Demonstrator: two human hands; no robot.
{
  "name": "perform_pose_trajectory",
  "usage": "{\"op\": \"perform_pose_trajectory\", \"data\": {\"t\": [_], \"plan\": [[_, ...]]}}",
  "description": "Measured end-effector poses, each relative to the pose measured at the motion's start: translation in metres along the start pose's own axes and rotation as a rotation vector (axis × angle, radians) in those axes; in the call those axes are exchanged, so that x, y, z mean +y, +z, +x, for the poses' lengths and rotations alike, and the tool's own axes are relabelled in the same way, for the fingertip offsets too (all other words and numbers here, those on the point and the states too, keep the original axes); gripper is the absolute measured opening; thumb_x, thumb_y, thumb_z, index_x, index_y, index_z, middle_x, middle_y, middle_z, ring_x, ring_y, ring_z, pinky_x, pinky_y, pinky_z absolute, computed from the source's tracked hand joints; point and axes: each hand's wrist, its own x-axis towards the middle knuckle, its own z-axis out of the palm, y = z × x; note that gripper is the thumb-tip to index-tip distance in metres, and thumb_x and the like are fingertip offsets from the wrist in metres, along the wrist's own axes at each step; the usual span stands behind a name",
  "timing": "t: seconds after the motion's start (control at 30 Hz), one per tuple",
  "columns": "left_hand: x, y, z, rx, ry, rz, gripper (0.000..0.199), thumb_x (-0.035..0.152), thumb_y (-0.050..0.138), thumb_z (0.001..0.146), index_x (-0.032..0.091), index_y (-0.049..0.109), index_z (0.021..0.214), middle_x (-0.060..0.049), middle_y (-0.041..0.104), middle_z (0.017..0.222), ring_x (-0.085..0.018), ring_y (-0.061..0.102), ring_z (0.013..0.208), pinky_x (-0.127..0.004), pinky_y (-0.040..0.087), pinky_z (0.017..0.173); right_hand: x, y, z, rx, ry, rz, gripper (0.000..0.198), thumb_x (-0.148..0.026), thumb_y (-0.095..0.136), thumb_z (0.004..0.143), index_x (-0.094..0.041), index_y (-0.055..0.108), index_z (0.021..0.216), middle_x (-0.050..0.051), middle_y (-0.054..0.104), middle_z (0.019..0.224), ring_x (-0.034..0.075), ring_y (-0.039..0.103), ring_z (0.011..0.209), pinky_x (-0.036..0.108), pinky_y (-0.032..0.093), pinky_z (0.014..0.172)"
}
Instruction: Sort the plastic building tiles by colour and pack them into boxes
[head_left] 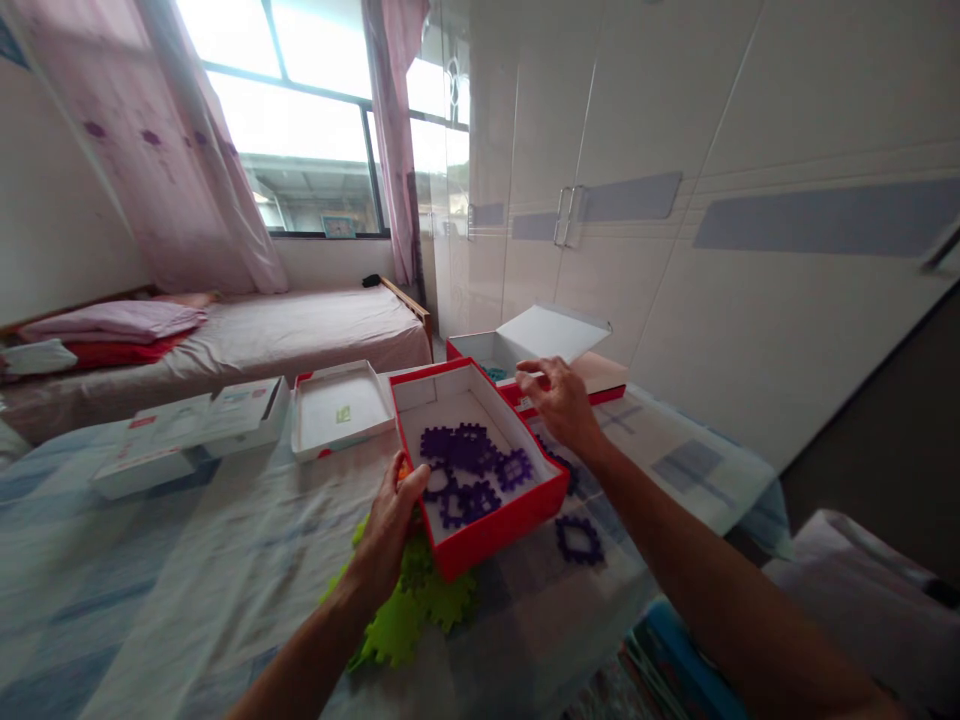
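Left hand [390, 522] gripping the red box [504, 533] steady, can't tell if my right hand [556, 397] holds anything. Purple toothed tiles [472, 456] probably want fingertips next.

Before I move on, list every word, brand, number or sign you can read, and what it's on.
No text can be read.
Left white box: red mark and faint print, too blurred to read.
Right white box: small red mark and faint print, too small to read.
Shallow tray: green patch inside; cannot tell whether print or object.
Red box in the left hand: no lettering visible.
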Motion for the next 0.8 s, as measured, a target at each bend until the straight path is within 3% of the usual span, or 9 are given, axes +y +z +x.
{"op": "perform_pose_trajectory", "data": {"t": [0.1, 0.17, 0.27, 0.37, 0.47, 0.8], "plan": [[-0.002, -0.002, 0.001, 0.003, -0.002, -0.031, 0.067, 0.043, 0.058, 0.082, 0.026, 0.030, 0.140, -0.009, 0.057, 0.126, -0.023, 0.065, 0.097, -0.032, 0.054, 0.077, 0.043, -0.016, -0.016, -0.040, 0.087, -0.154, 0.030, -0.034, 0.047, 0.083, -0.018, 0.065, 0.101, 0.008, 0.063, 0.099, 0.018, 0.060, 0.085, 0.031, 0.045, 0.082], [-0.001, -0.001, 0.000, 0.012, 0.012, -0.040, 0.066, 0.042, 0.058, 0.082, 0.027, 0.030, 0.140, -0.008, 0.057, 0.127, -0.023, 0.065, 0.097, -0.031, 0.054, 0.077, 0.072, -0.019, -0.033, -0.225, 0.185, -0.245, 0.036, -0.036, 0.051, 0.081, -0.016, 0.063, 0.109, 0.010, 0.062, 0.105, 0.020, 0.060, 0.089, 0.031, 0.045, 0.081], [0.001, 0.001, -0.001, 0.009, 0.033, -0.059, 0.063, 0.042, 0.058, 0.082, 0.027, 0.035, 0.138, -0.007, 0.059, 0.125, -0.022, 0.065, 0.096, -0.031, 0.054, 0.078, 0.095, -0.011, -0.058, -0.438, 0.157, -0.356, 0.058, -0.046, 0.054, 0.078, -0.013, 0.053, 0.126, 0.015, 0.056, 0.119, 0.026, 0.052, 0.108, 0.035, 0.040, 0.091], [0.002, 0.002, -0.002, -0.004, 0.007, -0.085, 0.063, 0.042, 0.059, 0.081, 0.021, 0.039, 0.137, -0.009, 0.063, 0.119, -0.024, 0.066, 0.094, -0.033, 0.054, 0.080, 0.090, 0.003, -0.072, -0.485, 0.080, -0.447, 0.062, -0.046, 0.053, 0.079, -0.015, 0.047, 0.132, 0.015, 0.052, 0.125, 0.029, 0.045, 0.116, 0.039, 0.036, 0.095], [0.001, 0.000, -0.001, -0.008, -0.030, -0.093, 0.062, 0.044, 0.058, 0.082, 0.017, 0.042, 0.135, -0.010, 0.066, 0.114, -0.025, 0.067, 0.092, -0.035, 0.053, 0.082, 0.076, 0.013, -0.071, -0.475, 0.065, -0.500, 0.053, -0.040, 0.051, 0.081, -0.018, 0.050, 0.129, 0.015, 0.054, 0.120, 0.029, 0.049, 0.108, 0.038, 0.037, 0.092], [-0.002, -0.004, 0.002, -0.004, -0.074, -0.103, 0.059, 0.043, 0.060, 0.080, 0.015, 0.047, 0.130, -0.011, 0.067, 0.113, -0.026, 0.068, 0.091, -0.037, 0.054, 0.083, 0.073, 0.020, -0.068, -0.426, 0.089, -0.528, 0.033, -0.041, 0.044, 0.086, -0.016, 0.062, 0.097, 0.012, 0.059, 0.097, 0.022, 0.055, 0.092, 0.028, 0.040, 0.074]]}}
